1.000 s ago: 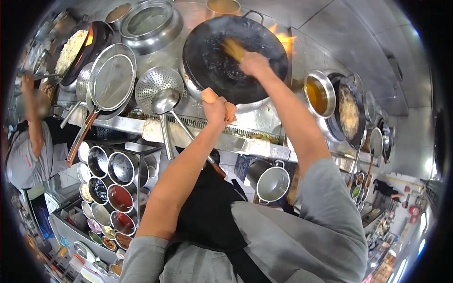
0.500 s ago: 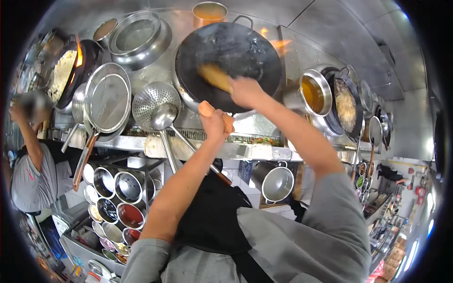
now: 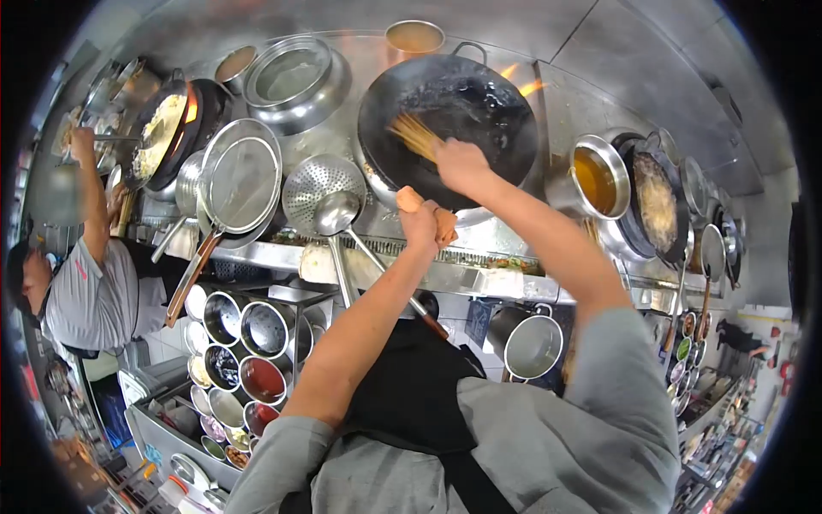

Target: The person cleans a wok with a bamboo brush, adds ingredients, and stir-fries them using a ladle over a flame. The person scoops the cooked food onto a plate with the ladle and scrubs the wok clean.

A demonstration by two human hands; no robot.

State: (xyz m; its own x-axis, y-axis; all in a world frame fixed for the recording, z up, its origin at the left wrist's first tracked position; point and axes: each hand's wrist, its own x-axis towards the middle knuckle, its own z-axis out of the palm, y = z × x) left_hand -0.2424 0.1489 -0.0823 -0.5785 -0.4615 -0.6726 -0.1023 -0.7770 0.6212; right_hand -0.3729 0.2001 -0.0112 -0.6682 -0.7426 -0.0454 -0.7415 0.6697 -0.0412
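A large black wok [image 3: 501,128] sits on the stove, its inside wet and shiny, with flames behind its right rim. My right hand [image 3: 462,165] is closed around a bamboo brush [image 3: 414,135], whose splayed bristles lie over the left part of the wok. At the wok's near left edge, my left hand [image 3: 421,224] is wrapped around a folded orange cloth [image 3: 445,226]; the part of the rim under it is hidden. Left of that hand lie a perforated strainer [image 3: 310,187] and a steel ladle [image 3: 336,212].
A co-worker [image 3: 98,283] stands at far left by a wok of pale food [image 3: 163,137]. Mesh strainers [image 3: 242,182] lie left of the ladle. A pot of yellow liquid [image 3: 599,180] and a wok of frying food [image 3: 657,201] are right. Sauce containers [image 3: 263,379] stand below left.
The brush has swept about inside the wok, from its upper middle to its left side. My left hand stays at the near rim with the cloth. The whole view has shifted.
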